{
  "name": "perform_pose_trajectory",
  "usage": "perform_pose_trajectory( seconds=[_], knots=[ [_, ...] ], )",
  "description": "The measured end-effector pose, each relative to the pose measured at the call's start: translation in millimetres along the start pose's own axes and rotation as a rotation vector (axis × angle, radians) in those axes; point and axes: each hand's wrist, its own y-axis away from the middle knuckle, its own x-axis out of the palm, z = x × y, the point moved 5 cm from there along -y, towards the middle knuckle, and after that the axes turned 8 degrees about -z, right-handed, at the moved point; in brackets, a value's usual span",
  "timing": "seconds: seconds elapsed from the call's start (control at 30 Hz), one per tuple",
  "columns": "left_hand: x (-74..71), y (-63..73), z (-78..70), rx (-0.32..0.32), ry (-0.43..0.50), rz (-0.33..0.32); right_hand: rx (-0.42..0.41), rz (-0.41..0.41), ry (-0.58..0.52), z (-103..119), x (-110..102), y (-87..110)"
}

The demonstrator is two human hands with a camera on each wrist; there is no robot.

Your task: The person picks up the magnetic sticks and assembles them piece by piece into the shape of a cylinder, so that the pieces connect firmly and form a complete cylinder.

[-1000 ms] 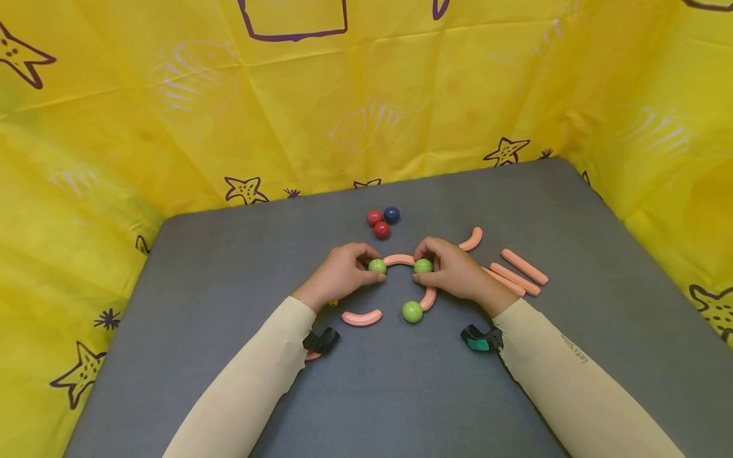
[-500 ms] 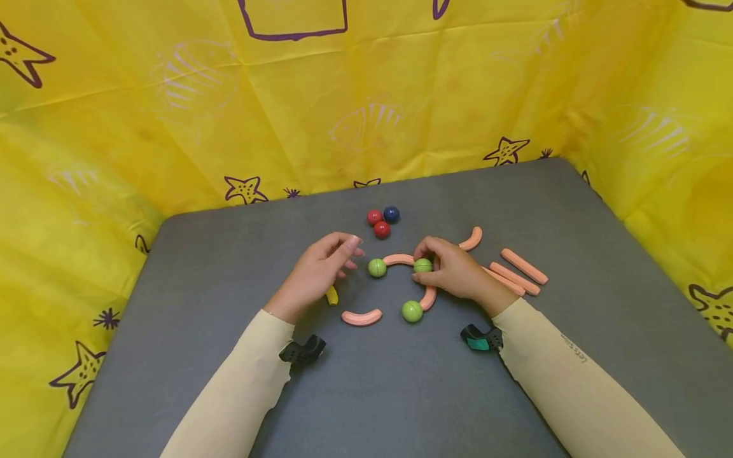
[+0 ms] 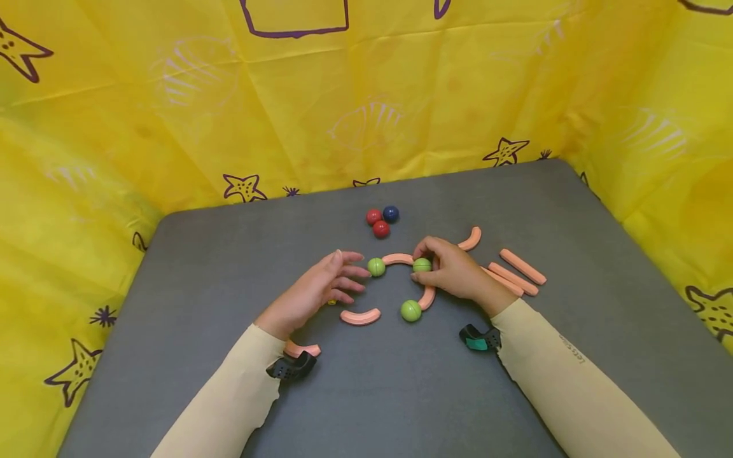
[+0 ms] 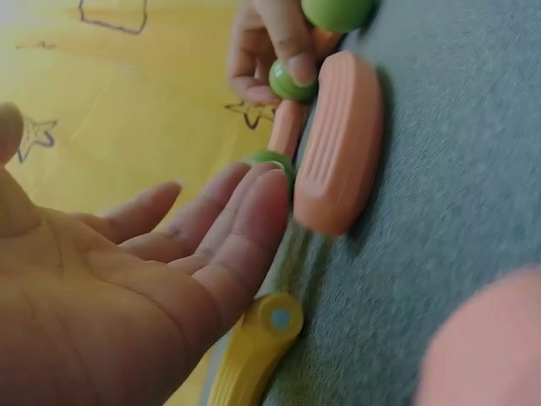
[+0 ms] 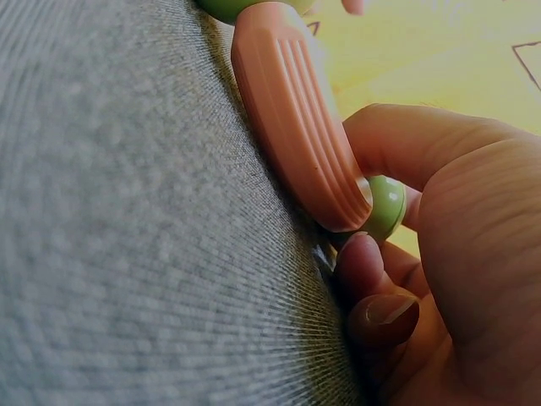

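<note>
One grip fewer: the left hand [image 3: 312, 289] had the left green ball [image 3: 376, 267] pinched a second ago, and it's now off it, palm turned toward the other hand, fingers apart, holding nothing. It lifted away, then came back down; the ball sits just right of its fingertips (contact: can't tell from these angles).

Right hand [image 3: 452, 267] hasn't changed: thumb and finger pinch the middle green ball [image 3: 422, 265].

Chain didn't shift when the left let go. Top curved bar [image 3: 397, 259] bridges those two balls, between the hands. Lower curved bar [image 3: 427, 297] runs from the right hand's pinch toward the person, to the near green ball [image 3: 410, 311].

My read: this end stays put without the left hand, so that hand is free while the right steadies the work. Whether the joints are firm, can't tell.

Around the left hand: loose curved bar [image 3: 360, 317] right of it and nearer the person, wrist-side bar [image 3: 303, 350] partly behind the forearm, yellow piece [image 4: 254, 347] mostly hidden from above. Straight bars [image 3: 523, 266] lie right of the right hand, far curved bar [image 3: 472, 239] just beyond it, all on the bench [image 3: 366, 394].
</note>
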Motion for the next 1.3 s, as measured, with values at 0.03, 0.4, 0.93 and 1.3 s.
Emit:
perform_pose_trajectory(
  seconds=[0.03,0.4,0.93,1.3],
  knots=[
    [2.1,0.6,1.7,-0.010,-0.030,0.010,0.001,0.001,0.000,-0.1,0.0,0.3],
    [36.3,4.6,7.6,0.009,-0.481,0.064,-0.015,-0.006,0.027,-0.1,-2.5,-0.4],
    [32.4,3.5,-0.7,0.020,-0.315,-0.139,-0.012,-0.008,0.035,-2.4,-2.4,-0.3],
    [33.5,-1.5,16.7,-0.145,0.009,-0.356,-0.011,-0.004,0.008,-3.2,-2.5,-0.6]
  ],
)
